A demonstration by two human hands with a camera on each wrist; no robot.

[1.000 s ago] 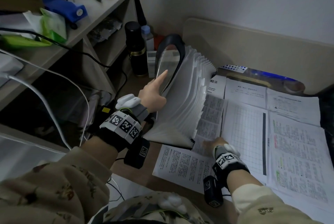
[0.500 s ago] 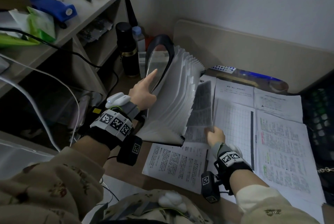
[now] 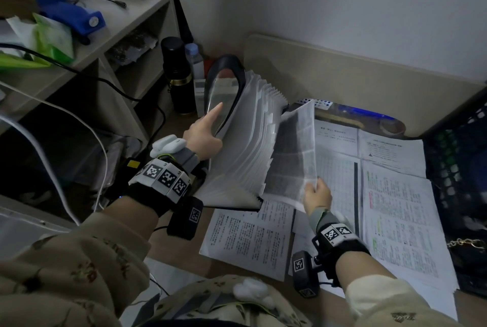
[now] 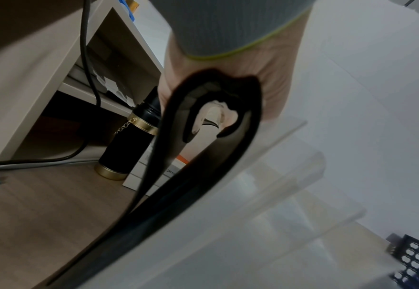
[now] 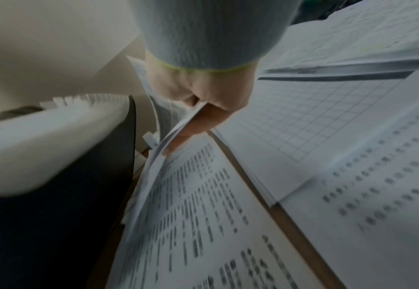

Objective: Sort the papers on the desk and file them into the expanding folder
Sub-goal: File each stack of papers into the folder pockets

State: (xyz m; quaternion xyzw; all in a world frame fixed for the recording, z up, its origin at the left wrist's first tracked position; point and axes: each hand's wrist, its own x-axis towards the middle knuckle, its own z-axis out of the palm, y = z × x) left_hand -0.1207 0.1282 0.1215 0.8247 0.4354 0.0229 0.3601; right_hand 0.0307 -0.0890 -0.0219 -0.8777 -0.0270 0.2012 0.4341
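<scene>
Your right hand [image 3: 317, 196] pinches the lower corner of a thin white sheet printed with grey table blocks [image 3: 293, 152], thumb over, fingers under; the wrist view shows the paper edge clamped in the curled fingers [image 5: 191, 135]. You hold it raised and tilted, top edge near the pockets of the translucent white expanding folder with black rim [image 3: 247, 136], likely so it can drop into a slot. Your left hand [image 3: 204, 135] grips the folder's front edge, forefinger stretched along the clear cover, the rest curled round the rim; this looks meant to keep the pleats fanned and the mouth open. The folder stands on the wooden desk [image 3: 174, 239] toward its left edge, leaning on your hand. Remaining printed white papers [image 3: 395, 210] lie flat in overlapping stacks across the desk's right half, one text page [image 3: 250, 242] at the near edge under the folder's corner. Behind the folder, at the desk's back-left corner: black flask with gold bands [image 3: 179, 76], small clear bottle [image 3: 193, 59]. Pale shelving [image 3: 126, 20] left with cables, blue device [image 3: 71, 14]; dark perforated crate [image 3: 458, 168] at the right edge. Dim light.
</scene>
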